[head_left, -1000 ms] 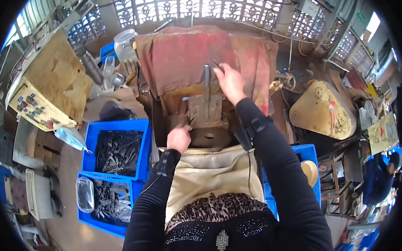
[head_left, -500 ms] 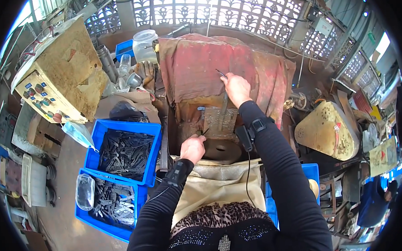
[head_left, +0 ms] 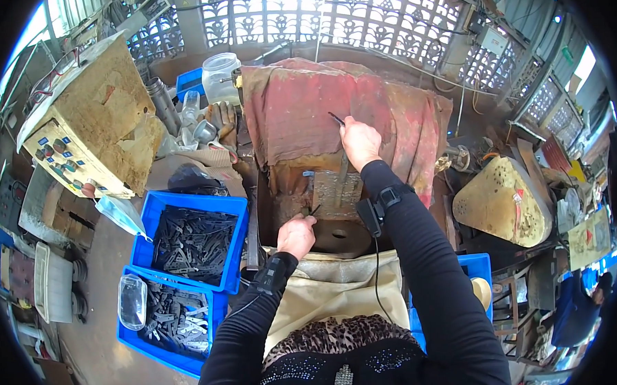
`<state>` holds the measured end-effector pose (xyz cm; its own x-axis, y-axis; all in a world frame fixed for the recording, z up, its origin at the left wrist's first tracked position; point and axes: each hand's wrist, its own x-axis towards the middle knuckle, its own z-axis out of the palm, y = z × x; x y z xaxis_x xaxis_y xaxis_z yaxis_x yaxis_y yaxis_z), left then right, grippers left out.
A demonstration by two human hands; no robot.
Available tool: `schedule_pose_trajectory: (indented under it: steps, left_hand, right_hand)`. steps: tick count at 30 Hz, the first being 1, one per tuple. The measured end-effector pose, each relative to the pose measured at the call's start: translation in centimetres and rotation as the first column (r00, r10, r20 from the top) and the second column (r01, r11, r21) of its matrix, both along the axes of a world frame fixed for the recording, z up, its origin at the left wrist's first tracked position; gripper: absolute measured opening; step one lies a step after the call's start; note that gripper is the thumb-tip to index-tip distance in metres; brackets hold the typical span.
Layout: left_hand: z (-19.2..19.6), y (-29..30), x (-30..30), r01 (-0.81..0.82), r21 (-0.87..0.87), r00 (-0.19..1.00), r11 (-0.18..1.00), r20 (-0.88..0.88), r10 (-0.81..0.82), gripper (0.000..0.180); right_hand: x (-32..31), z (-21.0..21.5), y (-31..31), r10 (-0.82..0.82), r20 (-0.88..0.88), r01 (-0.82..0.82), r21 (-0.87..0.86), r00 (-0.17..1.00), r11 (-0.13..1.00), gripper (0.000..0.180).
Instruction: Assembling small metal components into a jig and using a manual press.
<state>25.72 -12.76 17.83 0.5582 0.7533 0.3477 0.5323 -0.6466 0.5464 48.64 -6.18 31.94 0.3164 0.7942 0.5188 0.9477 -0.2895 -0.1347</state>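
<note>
My right hand (head_left: 361, 143) is raised in front of a red-stained cloth (head_left: 318, 102) draped over a machine. Its closed fingers pinch a thin dark metal piece (head_left: 335, 118), whose end points to the far left. Lower and to the left, my left hand (head_left: 297, 235) is closed on another small dark metal piece (head_left: 315, 210), mostly hidden by the fingers. That hand is beside a round dark wheel (head_left: 341, 236) with a hole in its middle, lying in the machine's opening. Behind the wheel is a wet, rough plate (head_left: 334, 191).
At my left stand two blue bins, the farther (head_left: 242, 230) holding many dark flat metal pieces, the nearer (head_left: 166, 360) greyer ones and a clear plastic box (head_left: 132, 301). A control box (head_left: 105, 119) with buttons is at far left. A triangular guard (head_left: 505, 204) stands at right.
My right hand has come slightly nearer to me, and more of its dark piece shows. My left hand stays almost in place, still with its piece.
</note>
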Motion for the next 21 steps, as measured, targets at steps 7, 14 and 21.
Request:
schedule_pose_trajectory:
  steps: [7, 14, 21]
  left_hand:
    - [-0.39, -0.05, -0.08, 0.014, 0.006, 1.000, 1.000, 0.014, -0.014, 0.018]
    - [-0.40, 0.04, -0.10, 0.040, 0.001, 0.999, 0.999, 0.018, -0.040, 0.019]
    - [-0.39, 0.05, -0.03, 0.047, -0.004, 0.999, 0.999, -0.008, -0.047, 0.020]
  right_hand:
    - [-0.17, -0.09, 0.20, -0.026, -0.014, 0.026, -0.041, 1.000, 0.999, 0.021]
    - [-0.35, -0.04, 0.29, -0.021, 0.017, 0.021, -0.017, 1.000, 1.000, 0.018]
    - [-0.20, -0.26, 0.39, -0.022, 0.025, 0.022, -0.014, 0.999, 1.000, 0.018]
